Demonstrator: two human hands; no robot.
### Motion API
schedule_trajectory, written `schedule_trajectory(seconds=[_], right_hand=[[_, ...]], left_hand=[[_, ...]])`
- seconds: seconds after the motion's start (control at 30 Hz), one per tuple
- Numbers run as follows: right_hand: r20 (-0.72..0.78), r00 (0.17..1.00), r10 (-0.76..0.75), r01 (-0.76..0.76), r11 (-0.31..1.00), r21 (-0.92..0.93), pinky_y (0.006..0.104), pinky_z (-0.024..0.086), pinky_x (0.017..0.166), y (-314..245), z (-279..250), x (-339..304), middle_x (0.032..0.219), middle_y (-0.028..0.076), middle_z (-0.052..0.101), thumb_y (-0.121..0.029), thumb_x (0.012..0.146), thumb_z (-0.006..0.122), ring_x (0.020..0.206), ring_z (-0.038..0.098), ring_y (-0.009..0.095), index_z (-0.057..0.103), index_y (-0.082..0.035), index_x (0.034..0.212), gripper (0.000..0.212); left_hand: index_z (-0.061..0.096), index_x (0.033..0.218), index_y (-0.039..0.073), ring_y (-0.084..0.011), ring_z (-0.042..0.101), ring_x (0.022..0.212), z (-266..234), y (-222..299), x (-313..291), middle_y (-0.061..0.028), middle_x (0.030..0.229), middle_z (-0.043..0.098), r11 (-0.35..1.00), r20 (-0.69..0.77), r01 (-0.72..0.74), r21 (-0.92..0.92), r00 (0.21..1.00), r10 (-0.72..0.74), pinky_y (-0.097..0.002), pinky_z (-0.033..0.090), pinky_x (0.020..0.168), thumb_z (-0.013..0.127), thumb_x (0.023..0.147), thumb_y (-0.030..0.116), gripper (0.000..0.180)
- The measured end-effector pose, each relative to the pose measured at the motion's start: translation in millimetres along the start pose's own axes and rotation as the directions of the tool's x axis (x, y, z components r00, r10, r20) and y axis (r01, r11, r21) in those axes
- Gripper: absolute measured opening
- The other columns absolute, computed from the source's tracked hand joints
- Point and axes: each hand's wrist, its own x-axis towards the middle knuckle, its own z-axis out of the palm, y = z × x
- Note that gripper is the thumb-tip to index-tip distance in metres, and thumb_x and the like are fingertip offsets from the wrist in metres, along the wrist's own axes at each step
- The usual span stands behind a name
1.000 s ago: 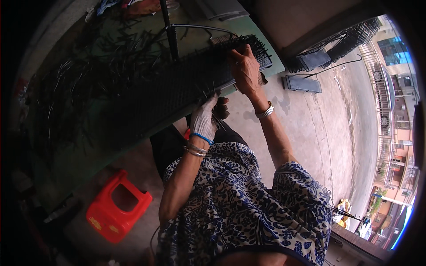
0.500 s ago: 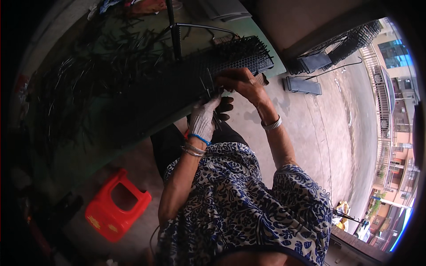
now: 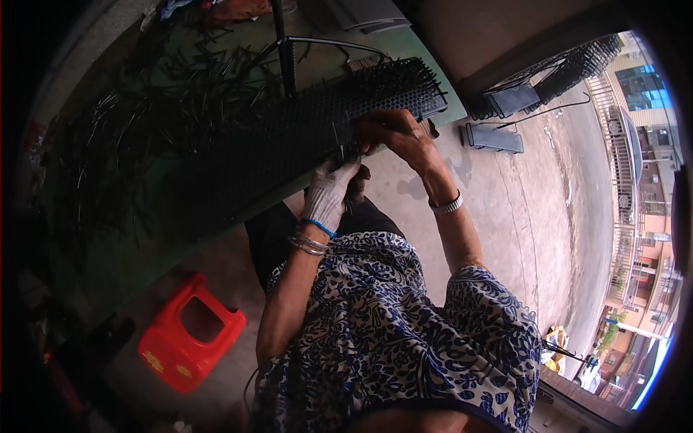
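Note:
My left hand [image 3: 332, 189], in a white glove with dark fingers, is closed around a few thin dark sticks [image 3: 338, 138] whose tips poke up past the thumb. Bare and wearing a metal-banded watch, my right hand [image 3: 398, 137] meets it from the right with fingers pinched together; what is between them is hidden. Both hands are at the near edge of a long black panel [image 3: 303, 119] pierced with many small holes. Upright black sticks [image 3: 393, 78] crowd the panel's far right end.
Loose dark sticks [image 3: 144, 115] lie heaped across the green table [image 3: 101, 267]. A black metal frame [image 3: 286, 68] rises behind the panel. On the floor are a red plastic stool [image 3: 191, 335] at lower left and a dark rectangular basket [image 3: 492, 138] at right.
The dark gloved fingers of my left hand have curled in, and the sticks above the thumb stand closer together. My right hand stays nearly in place.

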Motion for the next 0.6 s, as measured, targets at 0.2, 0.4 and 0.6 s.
schedule_trajectory(seconds=[0.2,0.4,0.6], right_hand=[[-0.035,0.999,0.031,-0.03,0.999,0.022,0.0269,0.053,0.07,-6,3,-1,0.083,0.011,0.068,-0.017,0.09,0.06,0.074,0.066,0.016,0.065,0.006,0.102,0.026],[-0.343,0.91,-0.231,0.193,0.971,-0.141,0.0261,0.052,0.069,-4,-7,13,0.082,0.01,0.068,-0.009,0.092,0.057,0.076,0.067,0.015,0.063,0.005,0.099,0.017],[-0.474,0.668,-0.573,0.252,0.774,-0.581,0.0262,0.051,0.065,9,6,52,0.082,0.008,0.068,-0.004,0.091,0.056,0.072,0.066,0.015,0.063,-0.001,0.099,0.012]], left_hand=[[0.063,0.106,0.008,-0.0062,0.05,0.048,-2,2,1,-0.0057,0.074,0.065,0.998,0.006,0.026,-0.064,1.0,-0.026,-0.0195,0.038,0.04,0.063,0.091,0.023,0.02],[0.061,0.108,0.004,-0.0073,0.049,0.051,-8,-5,13,-0.0134,0.082,0.068,0.947,-0.017,-0.009,-0.321,1.0,0.003,-0.0195,0.04,0.042,0.062,0.092,0.023,0.025],[0.061,0.109,0.004,-0.0129,0.055,0.054,-2,-9,18,-0.0157,0.084,0.069,0.933,-0.021,0.073,-0.353,0.996,-0.086,-0.0228,0.045,0.043,0.058,0.094,0.023,0.024]])
